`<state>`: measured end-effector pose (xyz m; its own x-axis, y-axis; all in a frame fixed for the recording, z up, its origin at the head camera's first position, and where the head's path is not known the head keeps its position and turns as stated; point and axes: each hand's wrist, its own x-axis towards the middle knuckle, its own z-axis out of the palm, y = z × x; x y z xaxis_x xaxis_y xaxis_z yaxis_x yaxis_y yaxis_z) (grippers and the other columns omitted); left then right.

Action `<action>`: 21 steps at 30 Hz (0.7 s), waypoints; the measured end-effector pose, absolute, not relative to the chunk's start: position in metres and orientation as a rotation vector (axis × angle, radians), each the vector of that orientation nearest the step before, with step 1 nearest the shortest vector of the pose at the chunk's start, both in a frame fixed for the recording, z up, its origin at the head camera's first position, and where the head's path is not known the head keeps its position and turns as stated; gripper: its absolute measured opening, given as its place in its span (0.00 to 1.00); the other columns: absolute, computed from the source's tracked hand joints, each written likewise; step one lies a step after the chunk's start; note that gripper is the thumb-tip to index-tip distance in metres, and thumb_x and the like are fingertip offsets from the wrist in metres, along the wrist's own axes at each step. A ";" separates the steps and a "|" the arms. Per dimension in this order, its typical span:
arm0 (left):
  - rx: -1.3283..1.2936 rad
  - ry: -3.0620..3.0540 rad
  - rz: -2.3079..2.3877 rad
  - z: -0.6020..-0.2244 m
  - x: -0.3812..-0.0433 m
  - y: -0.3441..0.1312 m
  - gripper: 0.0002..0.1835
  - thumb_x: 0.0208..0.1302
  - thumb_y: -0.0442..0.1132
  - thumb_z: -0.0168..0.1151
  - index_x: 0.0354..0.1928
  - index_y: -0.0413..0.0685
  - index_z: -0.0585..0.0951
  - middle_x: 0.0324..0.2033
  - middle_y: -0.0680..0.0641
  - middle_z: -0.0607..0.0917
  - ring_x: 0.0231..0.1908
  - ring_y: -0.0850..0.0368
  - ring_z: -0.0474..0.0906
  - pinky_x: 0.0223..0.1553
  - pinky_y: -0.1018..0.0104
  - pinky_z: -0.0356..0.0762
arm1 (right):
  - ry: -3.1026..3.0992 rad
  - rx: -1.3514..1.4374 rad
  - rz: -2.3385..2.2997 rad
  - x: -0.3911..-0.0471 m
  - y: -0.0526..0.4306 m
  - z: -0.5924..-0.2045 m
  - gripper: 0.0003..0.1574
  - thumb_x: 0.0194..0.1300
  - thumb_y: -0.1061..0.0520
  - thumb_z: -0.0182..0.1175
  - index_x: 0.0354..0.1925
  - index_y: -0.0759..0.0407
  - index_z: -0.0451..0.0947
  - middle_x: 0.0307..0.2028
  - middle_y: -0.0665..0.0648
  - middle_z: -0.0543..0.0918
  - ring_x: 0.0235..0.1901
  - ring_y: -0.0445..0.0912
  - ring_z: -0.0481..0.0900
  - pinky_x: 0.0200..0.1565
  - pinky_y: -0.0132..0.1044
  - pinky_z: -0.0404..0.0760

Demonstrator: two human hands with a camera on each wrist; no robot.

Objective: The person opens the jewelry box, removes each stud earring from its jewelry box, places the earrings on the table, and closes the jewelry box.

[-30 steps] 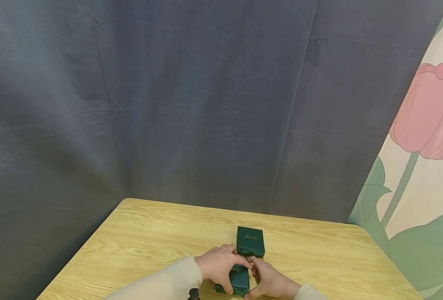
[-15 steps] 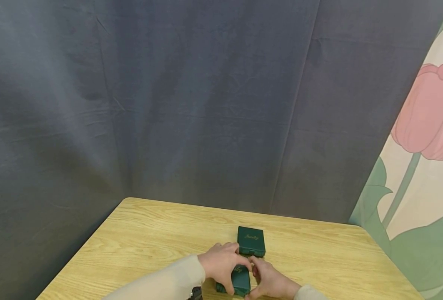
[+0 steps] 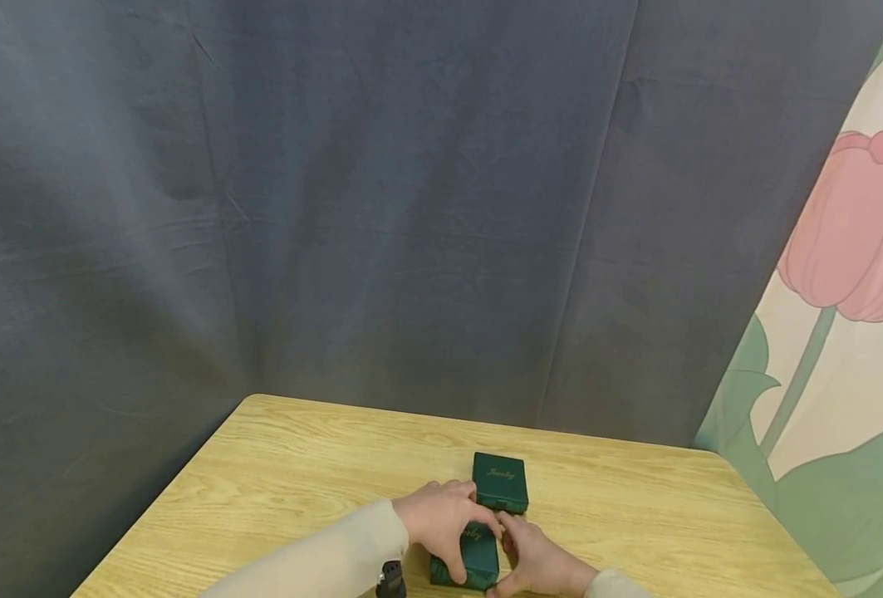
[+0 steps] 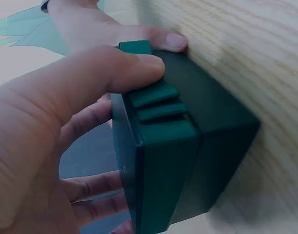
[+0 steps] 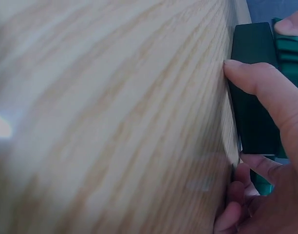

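Note:
Two dark green boxes with gold script on their lids stand on the table, one behind the other. My left hand (image 3: 441, 519) arches over the near box (image 3: 478, 552) and grips its lid. In the left wrist view its thumb presses a ribbed green part (image 4: 161, 102) at the lid's edge, with the fingers round the far side. From the right, my right hand (image 3: 538, 558) holds the lower part of the same box low between thumb and fingers. A wedge-like seam shows between lid and base; the inside is hidden. Just behind the hands sits the far box (image 3: 501, 483), closed.
A light wood-grain table (image 3: 321, 465) lies under everything. A dark blue-grey curtain (image 3: 411, 208) hangs behind its far edge. On the right is a wall with a painted tulip (image 3: 845, 224). A black strap (image 3: 391, 579) shows by the left sleeve.
Both hands keep nearly the same hold on the near box. Its front side shows slightly more now, and its lid seems a little raised. The far box stays in place.

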<state>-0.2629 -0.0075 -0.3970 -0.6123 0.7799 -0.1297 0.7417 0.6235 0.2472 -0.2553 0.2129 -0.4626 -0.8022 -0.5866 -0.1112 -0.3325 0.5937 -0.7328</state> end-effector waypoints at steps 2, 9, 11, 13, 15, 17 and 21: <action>1.236 2.605 0.267 -0.391 -0.264 -0.009 0.33 0.46 0.51 0.78 0.56 0.80 0.76 0.62 0.53 0.72 0.58 0.58 0.70 0.52 0.51 0.74 | 2.467 -0.726 -1.054 -0.255 0.213 -0.463 0.51 0.50 0.49 0.75 0.64 0.66 0.62 0.37 0.54 0.71 0.32 0.42 0.66 0.31 0.33 0.67; 1.097 2.590 0.409 -0.351 -0.278 -0.026 0.35 0.47 0.48 0.78 0.59 0.77 0.75 0.69 0.50 0.67 0.70 0.48 0.59 0.57 0.52 0.73 | 2.425 -0.742 -1.122 -0.255 0.213 -0.464 0.45 0.51 0.53 0.75 0.60 0.66 0.64 0.29 0.53 0.71 0.25 0.38 0.66 0.27 0.31 0.66; 1.045 2.666 0.447 -0.339 -0.285 -0.032 0.36 0.46 0.48 0.78 0.60 0.76 0.75 0.68 0.49 0.67 0.69 0.46 0.61 0.57 0.51 0.73 | 2.431 -0.741 -1.121 -0.255 0.213 -0.464 0.42 0.50 0.55 0.75 0.57 0.64 0.65 0.29 0.53 0.70 0.25 0.38 0.66 0.27 0.31 0.66; 0.977 2.761 0.521 -0.329 -0.295 -0.039 0.38 0.46 0.47 0.79 0.61 0.74 0.75 0.64 0.48 0.70 0.65 0.45 0.65 0.57 0.48 0.71 | 2.424 -0.726 -1.129 -0.255 0.213 -0.464 0.40 0.50 0.56 0.75 0.56 0.62 0.65 0.29 0.53 0.70 0.26 0.39 0.66 0.28 0.31 0.66; 0.905 2.873 0.599 -0.322 -0.306 -0.045 0.39 0.45 0.47 0.79 0.62 0.71 0.74 0.60 0.46 0.72 0.61 0.45 0.67 0.57 0.46 0.67 | 2.410 -0.712 -1.144 -0.256 0.213 -0.464 0.39 0.50 0.57 0.75 0.55 0.61 0.65 0.29 0.54 0.70 0.26 0.40 0.66 0.28 0.31 0.66; 0.822 2.990 0.677 -0.319 -0.318 -0.051 0.40 0.45 0.48 0.79 0.64 0.69 0.73 0.56 0.45 0.73 0.55 0.45 0.69 0.55 0.45 0.65 | 2.400 -0.708 -1.153 -0.256 0.213 -0.464 0.40 0.50 0.58 0.75 0.56 0.61 0.65 0.30 0.54 0.70 0.27 0.40 0.66 0.28 0.30 0.66; 0.672 3.142 0.846 -0.323 -0.340 -0.059 0.41 0.47 0.47 0.78 0.66 0.65 0.72 0.57 0.43 0.71 0.56 0.44 0.67 0.57 0.44 0.63 | 2.393 -0.722 -1.160 -0.256 0.213 -0.464 0.40 0.49 0.58 0.75 0.56 0.61 0.65 0.30 0.54 0.69 0.27 0.40 0.66 0.28 0.30 0.66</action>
<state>-0.3398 -0.0591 -0.3232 -0.9026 0.3335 0.2722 0.4250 0.7904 0.4411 -0.2562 0.2132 -0.4637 -0.7943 -0.5966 -0.1144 -0.2796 0.5263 -0.8030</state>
